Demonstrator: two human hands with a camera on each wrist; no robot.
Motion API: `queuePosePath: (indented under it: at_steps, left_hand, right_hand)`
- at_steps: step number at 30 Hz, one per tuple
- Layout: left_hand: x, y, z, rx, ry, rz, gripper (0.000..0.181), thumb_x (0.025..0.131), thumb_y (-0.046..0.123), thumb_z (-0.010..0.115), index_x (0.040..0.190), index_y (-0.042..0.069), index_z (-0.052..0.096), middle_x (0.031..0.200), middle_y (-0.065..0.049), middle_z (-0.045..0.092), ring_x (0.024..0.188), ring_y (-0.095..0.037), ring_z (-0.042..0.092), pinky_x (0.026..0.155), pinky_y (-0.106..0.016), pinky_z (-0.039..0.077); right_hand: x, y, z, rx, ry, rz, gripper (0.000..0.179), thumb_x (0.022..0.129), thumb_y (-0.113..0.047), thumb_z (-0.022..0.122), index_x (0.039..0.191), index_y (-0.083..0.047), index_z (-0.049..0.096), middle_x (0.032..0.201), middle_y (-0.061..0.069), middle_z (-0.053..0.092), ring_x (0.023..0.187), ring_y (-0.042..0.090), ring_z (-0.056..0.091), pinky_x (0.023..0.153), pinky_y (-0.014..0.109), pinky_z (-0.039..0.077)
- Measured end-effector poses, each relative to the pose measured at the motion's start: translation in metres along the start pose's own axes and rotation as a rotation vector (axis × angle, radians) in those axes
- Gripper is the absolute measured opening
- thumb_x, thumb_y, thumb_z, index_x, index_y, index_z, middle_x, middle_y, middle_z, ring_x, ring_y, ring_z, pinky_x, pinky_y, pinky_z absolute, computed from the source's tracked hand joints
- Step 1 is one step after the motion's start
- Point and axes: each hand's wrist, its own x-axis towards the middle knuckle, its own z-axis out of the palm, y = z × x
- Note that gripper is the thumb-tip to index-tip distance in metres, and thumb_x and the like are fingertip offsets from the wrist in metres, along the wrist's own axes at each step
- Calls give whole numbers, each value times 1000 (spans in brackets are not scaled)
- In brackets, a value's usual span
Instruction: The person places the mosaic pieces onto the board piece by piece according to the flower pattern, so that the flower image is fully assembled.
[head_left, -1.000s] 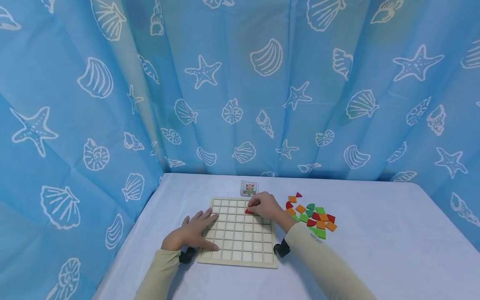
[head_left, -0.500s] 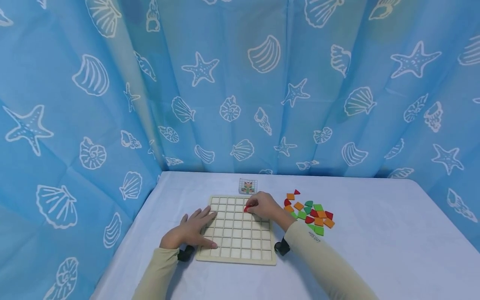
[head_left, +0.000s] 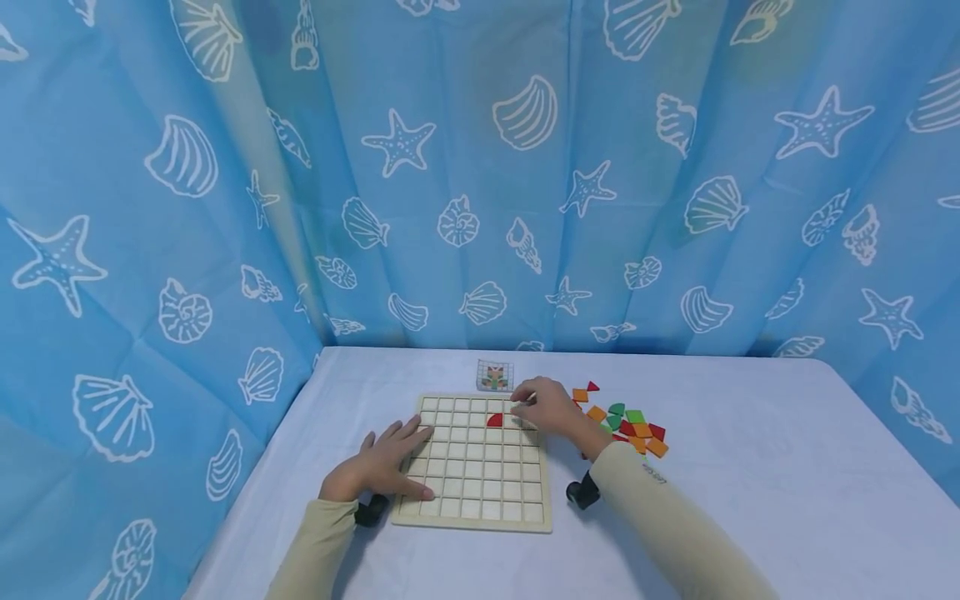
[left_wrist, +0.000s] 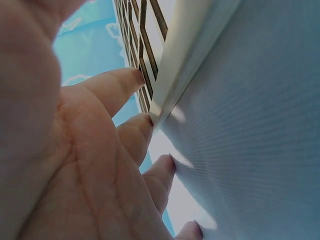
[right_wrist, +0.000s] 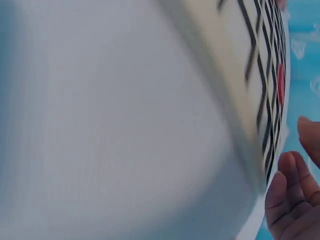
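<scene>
A pale wooden grid board (head_left: 472,527) lies on the white table. One red quarter-round tile (head_left: 495,420) sits in a cell of an upper row, right of the middle. My left hand (head_left: 381,462) rests over the board's left edge with fingers spread and straight. The left wrist view has two of its fingertips at the frame (left_wrist: 172,60). Over the board's upper right part is my right hand (head_left: 551,408), holding nothing. Its thumb and loosely bent fingers stand apart in the right wrist view, where the red tile shows as a thin strip.
A small pattern card (head_left: 495,375) with a coloured picture on a grid lies behind the board. To the right, several loose tiles (head_left: 637,429) in red, orange and green are scattered on the table (head_left: 735,467), partly behind the right wrist. A blue shell-print curtain (head_left: 480,167) hangs behind.
My right hand has let go of the red tile, which now lies in its cell, and has moved a little to the right. The left hand has stayed in place on the board.
</scene>
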Motion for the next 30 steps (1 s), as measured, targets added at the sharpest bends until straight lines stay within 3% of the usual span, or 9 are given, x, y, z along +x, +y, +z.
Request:
queuePosePath:
  at_steps: [5, 12, 22, 30]
  left_hand:
    - [1, 0, 1, 0, 2, 2, 107, 69, 58, 83, 155, 21, 33, 166, -9, 17, 152, -39, 13, 118, -69, 7]
    - [-1, 1, -1, 4, -9, -3, 107, 70, 58, 83, 156, 20, 32, 166, -9, 16, 153, -39, 12, 118, -69, 7]
    - [-3, 2, -3, -8, -8, 3, 106, 70, 57, 83, 156, 20, 32, 166, -9, 16, 153, -39, 12, 118, -69, 6]
    - [-2, 3, -4, -2, -8, -11, 106, 70, 57, 83, 156, 21, 32, 166, -8, 17, 153, -37, 12, 119, -67, 6]
  right_hand:
    - [-2, 26, -26, -39, 56, 58, 24, 91, -23, 71, 111, -10, 73, 111, 8, 68, 98, 22, 64, 85, 38, 57]
    - [-10, 54, -54, -24, 40, 168, 30, 92, -26, 70, 119, -11, 69, 120, 11, 65, 107, 28, 60, 84, 35, 58]
    - [-16, 79, -69, -3, 58, 222, 35, 92, -21, 70, 124, -9, 66, 122, 14, 63, 113, 33, 57, 87, 40, 58]
    - [-18, 91, -82, -21, 50, 214, 34, 95, -19, 67, 127, -7, 63, 127, 19, 61, 117, 37, 55, 94, 47, 55]
